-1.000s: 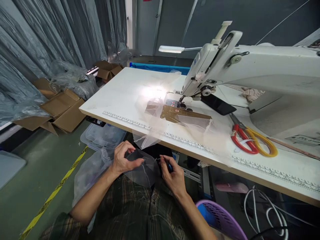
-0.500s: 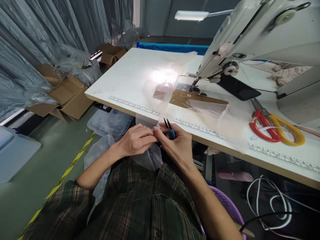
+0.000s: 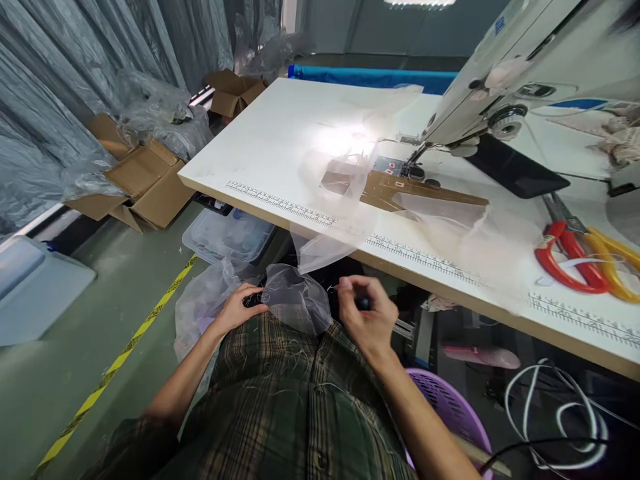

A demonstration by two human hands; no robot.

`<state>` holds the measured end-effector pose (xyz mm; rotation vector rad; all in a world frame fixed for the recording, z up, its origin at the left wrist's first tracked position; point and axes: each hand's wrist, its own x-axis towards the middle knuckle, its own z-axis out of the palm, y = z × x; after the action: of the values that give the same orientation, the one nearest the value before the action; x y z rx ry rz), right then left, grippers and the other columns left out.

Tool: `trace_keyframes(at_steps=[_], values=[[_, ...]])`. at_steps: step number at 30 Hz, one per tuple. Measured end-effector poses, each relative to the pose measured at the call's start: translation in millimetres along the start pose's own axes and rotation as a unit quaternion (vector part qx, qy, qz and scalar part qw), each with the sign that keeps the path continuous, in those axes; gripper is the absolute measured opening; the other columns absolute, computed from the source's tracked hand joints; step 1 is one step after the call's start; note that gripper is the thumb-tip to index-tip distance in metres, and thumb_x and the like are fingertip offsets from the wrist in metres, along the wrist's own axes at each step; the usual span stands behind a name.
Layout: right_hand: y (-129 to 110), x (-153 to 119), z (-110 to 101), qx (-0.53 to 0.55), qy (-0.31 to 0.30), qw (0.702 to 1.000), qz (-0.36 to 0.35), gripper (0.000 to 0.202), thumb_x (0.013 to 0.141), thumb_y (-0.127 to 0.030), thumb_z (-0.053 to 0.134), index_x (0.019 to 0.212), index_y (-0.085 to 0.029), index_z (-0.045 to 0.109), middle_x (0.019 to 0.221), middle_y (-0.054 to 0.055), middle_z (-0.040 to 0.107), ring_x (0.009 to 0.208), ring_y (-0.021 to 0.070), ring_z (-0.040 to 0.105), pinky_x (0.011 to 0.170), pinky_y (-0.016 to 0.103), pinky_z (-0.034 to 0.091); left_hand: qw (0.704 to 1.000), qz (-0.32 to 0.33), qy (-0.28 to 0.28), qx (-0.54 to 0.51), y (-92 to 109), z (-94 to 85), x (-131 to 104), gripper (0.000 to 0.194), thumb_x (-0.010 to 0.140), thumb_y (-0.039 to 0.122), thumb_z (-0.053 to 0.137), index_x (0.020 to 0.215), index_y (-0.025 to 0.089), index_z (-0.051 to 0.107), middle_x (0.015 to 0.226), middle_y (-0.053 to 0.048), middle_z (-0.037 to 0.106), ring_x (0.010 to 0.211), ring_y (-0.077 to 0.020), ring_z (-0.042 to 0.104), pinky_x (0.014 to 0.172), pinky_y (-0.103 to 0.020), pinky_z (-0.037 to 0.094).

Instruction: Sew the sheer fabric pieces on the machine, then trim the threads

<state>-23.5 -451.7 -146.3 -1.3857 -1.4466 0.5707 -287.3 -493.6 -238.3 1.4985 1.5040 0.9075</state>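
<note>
Gauze [image 3: 300,300] lies bunched over the front of the shirt [image 3: 250,413] in the head view, at the lower middle of the frame, just below the near edge of the table [image 3: 250,127]. Our left hand [image 3: 245,308] is at its left edge, thumb and forefinger apart with a dark gap between; we judge that it steadies the sheer stuff, though we cannot tell whether the hidden fingers grip it. Our right hand [image 3: 367,310], to the right of the gauze, is curled round a dark tool [image 3: 363,304], thumb close to the bent forefinger, probably so that the tool can stay in the palm while the fingertips work. In the middle of the frame, cloth [image 3: 327,250] droops over the table edge; at the right, scissors [image 3: 575,257] lie beside a black slab [image 3: 520,170], perhaps set there to be within reach. Our right fingers are blurred and cover most of the tool, so we cannot make out its blades or a pinched thread. The machine [image 3: 480,87] is cut off at upper right, the lamp [image 3: 420,3] at the top, and our right forearm hides part of the basket [image 3: 450,393].
</note>
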Motion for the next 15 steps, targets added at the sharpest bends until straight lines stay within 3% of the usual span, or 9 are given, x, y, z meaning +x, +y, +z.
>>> trace_keyframes(at_steps=[4, 6, 10, 15], values=[[53, -12, 20, -0.038, -0.076, 0.988, 0.127, 0.045, 0.070, -0.055, 0.065, 0.091, -0.015, 0.069, 0.081, 0.009, 0.071, 0.066, 0.0199, 0.062, 0.066, 0.032, 0.048, 0.998, -0.013, 0.045, -0.029, -7, 5.4, 1, 0.034, 0.075, 0.050, 0.069, 0.085, 0.018, 0.076, 0.073, -0.003, 0.061, 0.072, -0.0151, 0.057, 0.070, -0.026, 0.044], [70, -13, 27, -0.032, -0.123, 0.977, 0.170, 0.050, 0.065, -0.058, 0.068, 0.087, -0.014, 0.071, 0.068, 0.007, 0.069, 0.059, 0.0202, 0.060, 0.058, 0.031, 0.046, 0.997, -0.026, 0.063, -0.042, -8, 4.3, 2, 0.034, 0.071, 0.051, 0.071, 0.080, 0.018, 0.077, 0.067, -0.002, 0.060, 0.067, -0.0138, 0.055, 0.065, -0.025, 0.043], [81, -12, 27, 0.013, -0.189, 0.960, 0.206, 0.052, 0.063, -0.064, 0.063, 0.073, -0.013, 0.072, 0.061, 0.006, 0.066, 0.056, 0.0188, 0.060, 0.051, 0.028, 0.045, 0.990, -0.071, 0.101, -0.073, -10, -7.2, 6, 0.041, 0.064, 0.054, 0.075, 0.079, 0.017, 0.077, 0.066, -0.004, 0.067, 0.061, -0.0138, 0.056, 0.061, -0.025, 0.045], [86, -7, 19, 0.009, -0.176, 0.959, 0.224, 0.051, 0.061, -0.061, 0.067, 0.079, -0.013, 0.071, 0.070, 0.006, 0.068, 0.058, 0.0165, 0.058, 0.054, 0.027, 0.043, 0.977, -0.126, 0.149, -0.090, -16, -41.3, 16, 0.062, 0.063, 0.066, 0.069, 0.091, 0.011, 0.074, 0.081, -0.012, 0.073, 0.065, -0.0168, 0.064, 0.062, -0.027, 0.051]])
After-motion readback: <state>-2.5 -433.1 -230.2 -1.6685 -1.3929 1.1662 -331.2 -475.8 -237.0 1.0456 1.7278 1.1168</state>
